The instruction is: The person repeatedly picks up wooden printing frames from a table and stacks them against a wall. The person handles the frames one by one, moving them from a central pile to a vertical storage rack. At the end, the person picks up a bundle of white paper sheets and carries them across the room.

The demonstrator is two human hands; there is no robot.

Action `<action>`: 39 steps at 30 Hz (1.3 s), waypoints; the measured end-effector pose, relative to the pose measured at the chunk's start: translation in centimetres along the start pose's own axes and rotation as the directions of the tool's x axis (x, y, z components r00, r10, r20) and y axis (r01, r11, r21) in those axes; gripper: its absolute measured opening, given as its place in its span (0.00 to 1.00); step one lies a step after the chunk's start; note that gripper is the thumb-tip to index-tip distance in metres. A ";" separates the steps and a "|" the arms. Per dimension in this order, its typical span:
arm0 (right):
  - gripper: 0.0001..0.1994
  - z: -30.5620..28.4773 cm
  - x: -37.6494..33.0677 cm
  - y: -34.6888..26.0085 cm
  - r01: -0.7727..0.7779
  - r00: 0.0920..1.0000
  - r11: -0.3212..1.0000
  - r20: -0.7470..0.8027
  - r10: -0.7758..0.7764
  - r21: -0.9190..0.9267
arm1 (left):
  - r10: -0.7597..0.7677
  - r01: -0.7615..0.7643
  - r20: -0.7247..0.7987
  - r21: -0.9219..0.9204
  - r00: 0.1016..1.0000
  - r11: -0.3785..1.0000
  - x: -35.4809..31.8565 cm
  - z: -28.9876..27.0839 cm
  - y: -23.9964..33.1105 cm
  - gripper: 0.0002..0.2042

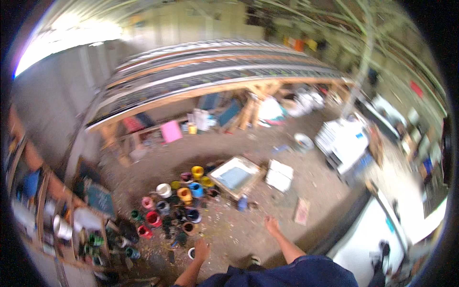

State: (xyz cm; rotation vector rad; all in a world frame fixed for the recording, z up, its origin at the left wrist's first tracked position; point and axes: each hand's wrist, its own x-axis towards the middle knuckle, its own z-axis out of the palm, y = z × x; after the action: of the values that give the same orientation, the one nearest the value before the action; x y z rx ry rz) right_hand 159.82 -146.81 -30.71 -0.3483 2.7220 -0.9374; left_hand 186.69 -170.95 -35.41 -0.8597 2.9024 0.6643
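Observation:
My left hand (202,251) is low in the view with its fingers curled. Right against its outer side shows a small white-rimmed cup (191,253); blur hides whether the fingers grip it or it stands behind them. My right hand (272,226) hangs over the bare floor, fingers loosely apart, with nothing seen in it. Beyond my left hand, open paint pots cluster on the floor, among them a white pot (163,190), a red pot (153,219), a blue pot (196,190) and a yellow pot (197,171). A framed screen (215,180) lies beside them.
A long striped printing table (210,71) spans the back, with a pink panel (170,131) beneath it. White sheets (279,175) and a reddish block (301,211) lie on the floor. A white appliance (342,143) stands right; wooden shelving (67,215) stands left.

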 end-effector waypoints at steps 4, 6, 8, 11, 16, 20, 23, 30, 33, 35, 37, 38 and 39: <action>0.13 -11.7 -2.8 14.2 -0.345 0.896 0.927 -0.242 0.373 0.149 | 0.176 -0.164 0.090 -0.123 0.980 0.979 10.0 5.4 16.2 0.23; 0.12 -13.8 -5.0 19.7 -0.444 0.820 0.871 -0.297 0.489 0.209 | 0.329 -0.294 0.228 -0.177 0.916 0.939 12.9 5.7 24.3 0.21; 0.12 -14.4 -7.0 25.7 -0.462 0.767 0.840 -0.348 0.540 0.286 | 0.455 -0.393 0.299 -0.247 0.839 0.886 14.4 7.6 30.8 0.20; 0.12 -15.2 -8.6 27.1 -0.549 0.699 0.739 -0.271 0.662 0.391 | 0.548 -0.467 0.344 -0.293 0.762 0.834 17.2 10.6 36.6 0.17; 0.15 -12.1 -11.7 33.6 -0.563 0.715 0.565 0.012 0.699 0.603 | 0.563 -0.477 0.458 -0.300 0.688 0.826 18.6 15.6 41.2 0.15; 0.13 -18.6 -7.2 38.7 -0.502 0.657 0.353 0.083 0.749 0.790 | 0.345 -0.394 0.675 -0.088 0.652 0.915 23.4 19.9 38.7 0.15; 0.12 -21.6 -5.2 49.6 -0.569 0.545 0.343 0.031 0.838 0.747 | 0.058 -0.320 0.826 0.152 0.561 0.935 28.9 23.9 42.8 0.18; 0.13 -35.2 6.2 57.9 -0.739 0.435 0.502 -0.251 0.865 0.449 | 0.179 -0.243 0.733 -0.020 0.656 0.970 38.4 31.2 61.3 0.20; 0.12 -39.9 12.4 55.1 -0.574 0.467 0.452 -0.180 0.866 0.683 | 0.419 -0.350 0.617 -0.238 0.666 0.906 41.0 32.7 70.3 0.17; 0.13 -41.0 13.9 57.7 -0.631 0.436 0.456 -0.199 0.878 0.628 | 0.481 -0.443 0.631 -0.233 0.609 0.866 41.3 35.0 79.4 0.17; 0.13 -39.1 13.0 64.4 -0.755 0.382 0.425 -0.192 0.904 0.499 | 0.584 -0.567 0.643 -0.269 0.496 0.778 42.1 37.6 87.9 0.17; 0.14 -39.9 14.3 65.0 -0.789 0.389 0.405 -0.134 0.911 0.462 | 0.604 -0.586 0.649 -0.288 0.462 0.758 43.0 38.1 91.0 0.17; 0.15 -41.2 15.3 65.0 -0.817 0.397 0.393 -0.083 0.914 0.421 | 0.629 -0.603 0.648 -0.312 0.429 0.734 44.1 38.6 93.6 0.17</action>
State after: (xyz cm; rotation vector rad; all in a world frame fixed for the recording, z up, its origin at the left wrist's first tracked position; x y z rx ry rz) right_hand 123.56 -78.21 -42.21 1.3310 2.2904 -1.0536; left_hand 96.88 -106.92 -40.98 0.5043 2.3366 0.8295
